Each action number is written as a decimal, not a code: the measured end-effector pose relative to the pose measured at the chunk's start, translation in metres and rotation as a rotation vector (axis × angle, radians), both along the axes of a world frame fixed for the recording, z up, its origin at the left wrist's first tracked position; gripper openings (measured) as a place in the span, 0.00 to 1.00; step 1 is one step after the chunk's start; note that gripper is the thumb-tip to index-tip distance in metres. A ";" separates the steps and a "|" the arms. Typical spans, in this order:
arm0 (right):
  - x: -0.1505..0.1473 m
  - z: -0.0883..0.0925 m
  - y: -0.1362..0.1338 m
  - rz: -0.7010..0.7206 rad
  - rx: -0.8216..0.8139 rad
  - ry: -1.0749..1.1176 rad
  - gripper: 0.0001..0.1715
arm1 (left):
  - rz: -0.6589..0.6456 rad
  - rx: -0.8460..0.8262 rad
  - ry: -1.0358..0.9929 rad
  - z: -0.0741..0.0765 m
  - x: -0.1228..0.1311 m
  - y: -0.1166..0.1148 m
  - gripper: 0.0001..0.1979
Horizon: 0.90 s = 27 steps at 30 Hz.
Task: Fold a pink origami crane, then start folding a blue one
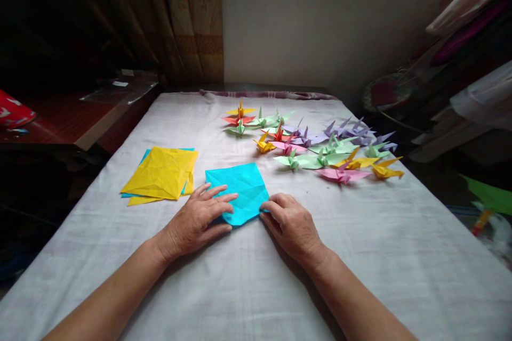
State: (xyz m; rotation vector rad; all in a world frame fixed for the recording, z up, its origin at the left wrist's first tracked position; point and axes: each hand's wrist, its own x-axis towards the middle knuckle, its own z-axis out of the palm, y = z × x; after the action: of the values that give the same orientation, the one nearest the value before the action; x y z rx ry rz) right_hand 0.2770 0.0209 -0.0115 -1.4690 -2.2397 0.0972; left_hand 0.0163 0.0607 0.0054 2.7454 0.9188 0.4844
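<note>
A patterned curtain (196,21), hanging clothes (484,96) and cloth-covered table (380,272) suggest a home.

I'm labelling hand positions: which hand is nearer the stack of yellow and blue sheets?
Left. The left hand rests on the turquoise sheet, just right of the stack; the right hand is farther right, at that sheet's right corner.

Your bare left hand (203,217) rests on a flat, creased bright-blue paper sheet (246,186); your right hand (294,225) pinches its corner.
</note>
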 end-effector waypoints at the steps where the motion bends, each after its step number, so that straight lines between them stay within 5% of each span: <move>1: 0.000 0.000 0.000 0.016 0.010 0.002 0.06 | -0.012 -0.053 0.035 -0.001 -0.001 0.001 0.12; 5: -0.002 -0.001 -0.001 0.035 0.055 0.000 0.08 | -0.025 -0.124 0.082 -0.006 -0.001 0.007 0.20; 12: 0.001 -0.002 -0.002 -0.006 -0.019 0.105 0.09 | 0.047 -0.075 -0.104 -0.009 0.002 0.013 0.12; 18: -0.001 -0.002 0.002 -0.089 -0.048 0.099 0.14 | 0.344 -0.064 -0.243 -0.014 0.005 0.008 0.12; 21: -0.004 -0.002 0.003 -0.136 -0.026 0.043 0.15 | 0.436 0.079 -0.206 -0.014 0.009 0.004 0.20; 24: -0.006 -0.001 0.003 -0.151 -0.013 0.005 0.15 | 0.367 0.319 -0.117 -0.010 0.015 -0.005 0.15; 27: -0.008 -0.001 0.003 -0.156 -0.002 -0.011 0.15 | 0.159 0.382 -0.034 -0.008 0.027 -0.019 0.13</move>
State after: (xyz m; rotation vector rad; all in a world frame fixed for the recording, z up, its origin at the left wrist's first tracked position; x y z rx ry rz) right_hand 0.2695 0.0238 -0.0122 -1.6424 -2.1256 0.0421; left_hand 0.0435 0.0418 -0.0024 2.9966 1.1458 0.8093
